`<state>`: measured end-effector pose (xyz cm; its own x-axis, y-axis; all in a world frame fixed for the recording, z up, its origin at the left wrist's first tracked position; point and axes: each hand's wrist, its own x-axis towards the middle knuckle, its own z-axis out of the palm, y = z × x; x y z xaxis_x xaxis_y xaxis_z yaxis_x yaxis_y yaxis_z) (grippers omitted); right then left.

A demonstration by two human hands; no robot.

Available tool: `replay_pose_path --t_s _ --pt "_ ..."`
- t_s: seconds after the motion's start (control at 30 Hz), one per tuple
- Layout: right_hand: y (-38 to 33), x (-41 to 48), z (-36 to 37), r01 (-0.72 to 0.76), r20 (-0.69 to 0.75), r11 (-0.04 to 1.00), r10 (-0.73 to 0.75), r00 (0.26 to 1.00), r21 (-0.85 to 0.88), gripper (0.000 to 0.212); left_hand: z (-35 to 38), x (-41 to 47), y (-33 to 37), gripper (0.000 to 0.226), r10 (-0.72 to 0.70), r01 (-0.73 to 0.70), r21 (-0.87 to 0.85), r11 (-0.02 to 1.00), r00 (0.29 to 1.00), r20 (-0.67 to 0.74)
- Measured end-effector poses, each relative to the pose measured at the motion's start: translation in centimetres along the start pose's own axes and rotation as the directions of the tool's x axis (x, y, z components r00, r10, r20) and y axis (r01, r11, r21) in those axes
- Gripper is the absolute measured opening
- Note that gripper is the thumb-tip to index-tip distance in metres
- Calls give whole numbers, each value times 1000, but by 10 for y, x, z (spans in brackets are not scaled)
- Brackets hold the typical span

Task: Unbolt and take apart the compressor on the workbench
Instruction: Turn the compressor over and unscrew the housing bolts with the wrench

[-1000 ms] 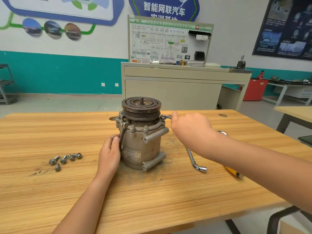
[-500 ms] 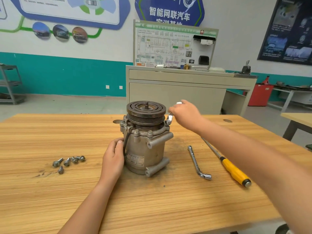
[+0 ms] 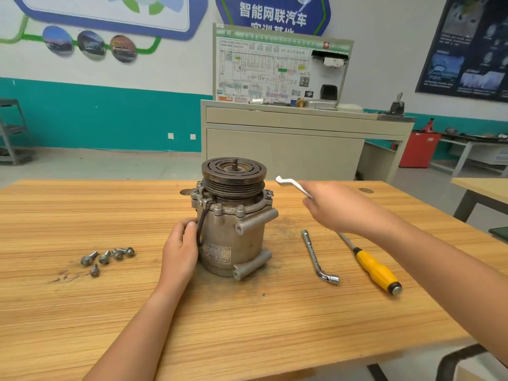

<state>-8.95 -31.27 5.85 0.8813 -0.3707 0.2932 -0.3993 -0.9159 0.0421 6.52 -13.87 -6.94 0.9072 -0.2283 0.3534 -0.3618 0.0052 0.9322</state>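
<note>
The grey metal compressor (image 3: pixel 233 232) stands upright in the middle of the wooden workbench (image 3: pixel 247 325), its dark grooved pulley on top. Bolts still sit around its upper flange. My left hand (image 3: pixel 180 251) grips the compressor's left side beside a black cable. My right hand (image 3: pixel 334 209) is in the air to the right of the pulley and holds a small silver wrench (image 3: pixel 291 185), whose head points up and left, clear of the compressor.
Several loose bolts (image 3: pixel 108 257) lie on the bench to the left. An L-shaped socket wrench (image 3: pixel 317 257) and a yellow-handled screwdriver (image 3: pixel 376 270) lie to the right. A beige cabinet (image 3: pixel 288 144) with a wiring board stands behind the bench.
My right hand has lifted the wrench off the flange bolt at the compressor's right rear and drawn it away to the right. My left hand stays on the compressor.
</note>
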Motion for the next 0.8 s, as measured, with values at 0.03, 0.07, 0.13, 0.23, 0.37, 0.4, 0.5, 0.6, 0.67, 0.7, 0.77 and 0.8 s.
replay_pose_path --t_s 0.03,0.07,0.13,0.23,0.37,0.4,0.5,0.6,0.67,0.7,0.77,0.8 --pt "-4 -6 -1 13 43 998 -10 999 -57 32 0 0 0 20 -7 7 0 1000 1000 3" --pt "-8 -9 -1 25 68 993 -17 998 -119 34 0 0 1 19 -12 12 -1 1000 1000 6" --pt "-17 -13 -6 47 61 967 -32 998 -251 39 0 0 1 19 -14 14 1 1000 1000 10" --pt "-33 -14 -16 105 44 882 -96 994 -460 47 -1 -1 1 20 -15 15 -6 1000 1000 11" --pt "-46 -15 -29 231 145 739 -179 973 -633 46 -1 0 -1 19 -21 21 -13 1000 1000 13" --pt "-44 -15 -31 244 154 718 -189 970 -652 45 -1 0 -1 19 -21 21 -10 1000 1000 13" --pt "-40 -14 -32 236 156 691 -178 972 -683 48 0 0 -1 19 -24 24 -7 1000 1000 5" --pt "-40 -14 -31 247 163 674 -187 969 -696 52 0 0 -1 22 -32 32 -19 999 999 6" --pt "-40 -15 -26 252 167 680 -190 967 -689 62 0 0 -2 22 -37 37 -19 999 999 8" --pt "-40 -17 -22 250 168 685 -186 968 -685 65 0 0 -2 22 -40 40 -18 999 999 8" --pt "-42 -21 -14 239 161 692 -177 971 -681 67 -1 0 -2 22 -41 41 -18 999 999 11" --pt "-43 -21 -13 240 159 687 -181 971 -686 66 -1 0 -2 21 -39 39 -19 999 999 13"
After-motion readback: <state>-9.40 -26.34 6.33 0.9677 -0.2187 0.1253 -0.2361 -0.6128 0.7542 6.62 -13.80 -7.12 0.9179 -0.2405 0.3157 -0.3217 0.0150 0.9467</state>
